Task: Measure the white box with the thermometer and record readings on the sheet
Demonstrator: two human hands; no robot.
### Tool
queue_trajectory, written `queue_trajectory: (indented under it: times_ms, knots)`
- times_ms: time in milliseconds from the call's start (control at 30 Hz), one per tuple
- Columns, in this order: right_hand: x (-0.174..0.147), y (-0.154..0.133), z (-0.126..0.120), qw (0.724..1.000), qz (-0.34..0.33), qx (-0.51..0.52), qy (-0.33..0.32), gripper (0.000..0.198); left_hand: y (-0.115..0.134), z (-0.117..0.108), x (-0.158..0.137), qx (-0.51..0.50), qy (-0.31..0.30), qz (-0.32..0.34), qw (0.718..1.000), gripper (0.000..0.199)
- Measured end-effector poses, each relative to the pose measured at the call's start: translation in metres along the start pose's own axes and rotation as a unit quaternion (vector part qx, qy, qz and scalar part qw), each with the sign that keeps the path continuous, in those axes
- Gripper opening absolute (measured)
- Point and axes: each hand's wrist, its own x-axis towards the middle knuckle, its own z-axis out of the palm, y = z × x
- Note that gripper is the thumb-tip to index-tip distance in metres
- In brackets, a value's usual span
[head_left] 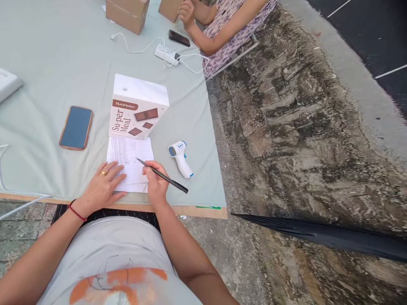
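My right hand (155, 182) grips a black pen (170, 181), its tip near the writing on a white paper sheet (136, 176). Rows of small handwriting and print fill the sheet's upper part, too small to read. My left hand (106, 184) lies flat with fingers spread over the sheet's left side. A white and brown box (140, 108) marked "NutriMotion Su-per Meal" stands upright at the sheet's far edge. To the right of the paper lies a white and blue infrared thermometer (180, 159). A smartphone (76, 128) rests face up on the left.
A pale cloth covers the table (41, 140). Toward the back are a cardboard box (127, 15), a white cable (136, 51), a white device (167, 54) and a black object (179, 38). Another person's hand (187, 12) touches a second cardboard box (168, 9). Stony ground lies right.
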Motion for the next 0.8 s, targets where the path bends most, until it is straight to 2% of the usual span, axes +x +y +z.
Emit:
queue_trajectory:
  times_ms: [133,300,400,600,800]
  knots:
    - [-0.003,0.011,0.016,0.998,0.039,0.039,-0.034,0.028,0.000,0.002,0.000,0.027,0.016,0.015,0.999,0.038]
    - [-0.005,0.025,0.020,0.997,0.064,0.029,-0.032,0.031,0.000,0.004,-0.001,0.015,0.004,0.005,1.000,0.038]
    - [-0.005,0.025,0.021,0.998,0.060,0.010,-0.023,0.032,0.000,0.006,-0.001,0.005,-0.003,-0.006,1.000,0.038]
    - [-0.002,0.022,0.023,0.999,0.044,0.005,0.009,0.026,0.001,0.005,0.001,0.035,0.028,0.022,0.999,0.038]
    - [0.005,0.022,0.023,0.997,0.070,-0.007,-0.024,0.027,0.002,0.001,0.002,0.054,0.011,0.022,0.998,0.038]
